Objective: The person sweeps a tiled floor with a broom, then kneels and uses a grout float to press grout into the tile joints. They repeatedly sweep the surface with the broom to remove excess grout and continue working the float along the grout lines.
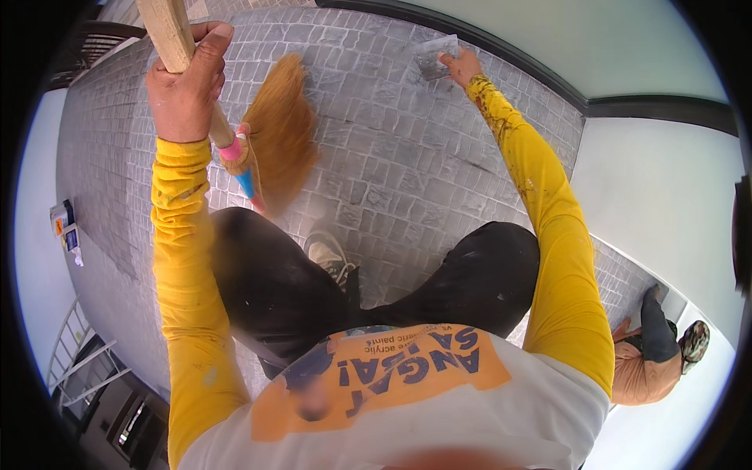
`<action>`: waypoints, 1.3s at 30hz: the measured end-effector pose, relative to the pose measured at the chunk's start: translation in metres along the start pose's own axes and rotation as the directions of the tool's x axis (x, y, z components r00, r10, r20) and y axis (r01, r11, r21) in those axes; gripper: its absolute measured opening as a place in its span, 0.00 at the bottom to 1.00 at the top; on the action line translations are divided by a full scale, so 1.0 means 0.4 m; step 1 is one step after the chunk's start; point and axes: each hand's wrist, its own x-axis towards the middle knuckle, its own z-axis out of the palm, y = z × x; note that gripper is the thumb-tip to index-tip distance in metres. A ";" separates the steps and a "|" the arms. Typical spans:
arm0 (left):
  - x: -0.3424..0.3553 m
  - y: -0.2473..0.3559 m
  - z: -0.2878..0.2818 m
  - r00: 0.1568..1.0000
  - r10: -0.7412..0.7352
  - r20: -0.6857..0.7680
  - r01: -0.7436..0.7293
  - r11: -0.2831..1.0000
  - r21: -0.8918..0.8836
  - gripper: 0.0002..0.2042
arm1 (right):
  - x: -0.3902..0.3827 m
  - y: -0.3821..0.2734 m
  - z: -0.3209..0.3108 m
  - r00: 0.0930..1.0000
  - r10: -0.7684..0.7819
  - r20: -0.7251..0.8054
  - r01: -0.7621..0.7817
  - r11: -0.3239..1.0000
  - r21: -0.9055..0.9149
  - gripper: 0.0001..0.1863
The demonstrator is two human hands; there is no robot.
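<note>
A white wall (658, 168) and dark frame (658, 110) border grey paving (392, 176).

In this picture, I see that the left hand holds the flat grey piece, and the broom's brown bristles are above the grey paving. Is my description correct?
Not quite: the right hand, not the left, holds the flat grey piece, as the head view shows. The broom's brown bristles are indeed above the grey paving.

The broom (283, 129) looks fibrous (the paving (372, 149), rough stone).
</note>
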 end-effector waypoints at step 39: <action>0.023 -0.401 -0.220 0.933 -0.345 -0.106 0.353 0.812 0.466 0.21 | -0.091 -0.126 0.309 0.935 -0.330 0.129 0.249 0.352 -0.902 0.17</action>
